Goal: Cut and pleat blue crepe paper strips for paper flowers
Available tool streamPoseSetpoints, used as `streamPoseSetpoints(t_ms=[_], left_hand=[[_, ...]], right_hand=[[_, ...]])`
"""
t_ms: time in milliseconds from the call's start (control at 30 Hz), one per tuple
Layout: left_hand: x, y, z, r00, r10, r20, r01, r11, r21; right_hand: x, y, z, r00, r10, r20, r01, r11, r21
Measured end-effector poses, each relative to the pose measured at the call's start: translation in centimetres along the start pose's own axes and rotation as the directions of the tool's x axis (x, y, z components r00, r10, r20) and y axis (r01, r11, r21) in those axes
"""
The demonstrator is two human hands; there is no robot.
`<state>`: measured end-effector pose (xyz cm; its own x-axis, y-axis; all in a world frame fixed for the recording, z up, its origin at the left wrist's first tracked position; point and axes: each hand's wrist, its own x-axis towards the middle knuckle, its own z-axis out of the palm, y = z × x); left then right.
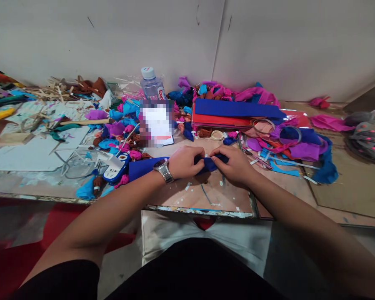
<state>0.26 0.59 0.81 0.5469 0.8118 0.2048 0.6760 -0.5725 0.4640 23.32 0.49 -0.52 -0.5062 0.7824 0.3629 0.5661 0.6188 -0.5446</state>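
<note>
A strip of dark blue crepe-like paper lies across the front of the workbench. Its left end is flat on the board, passing under my wrist with the metal watch. My left hand pinches the strip near its middle, fingers curled. Close beside it, my right hand grips the strip's right part between thumb and fingers. The strip looks folded or gathered between the hands; the fingertips partly hide it. Just beyond the hands lies a roll of tape.
A blue power strip with a charger and white cables sits left. Behind are a phone, blurred, and a plastic bottle. Stacked red and blue sheets lie at the back. Coloured bundles, scraps and tape rings surround the work spot.
</note>
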Motion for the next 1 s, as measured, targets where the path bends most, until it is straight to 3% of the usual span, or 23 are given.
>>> streamPoseSetpoints(t_ms=[500,633,1000], left_hand=[[-0.16,0.26,0.02,0.999,-0.004,0.042,0.005,1.0,-0.023],[-0.21,0.55,-0.15,0.999,-0.014,0.052,0.017,0.998,-0.061],[-0.06,0.53,-0.55,0.996,-0.017,0.092,0.032,0.987,-0.16]], right_hand=[[-0.09,-0.21,0.07,0.999,-0.052,0.011,0.053,0.999,-0.015],[-0.23,-0.5,0.0,0.994,-0.111,0.0,0.111,0.992,-0.059],[-0.18,-0.33,0.1,0.993,-0.114,-0.01,0.113,0.991,-0.065]])
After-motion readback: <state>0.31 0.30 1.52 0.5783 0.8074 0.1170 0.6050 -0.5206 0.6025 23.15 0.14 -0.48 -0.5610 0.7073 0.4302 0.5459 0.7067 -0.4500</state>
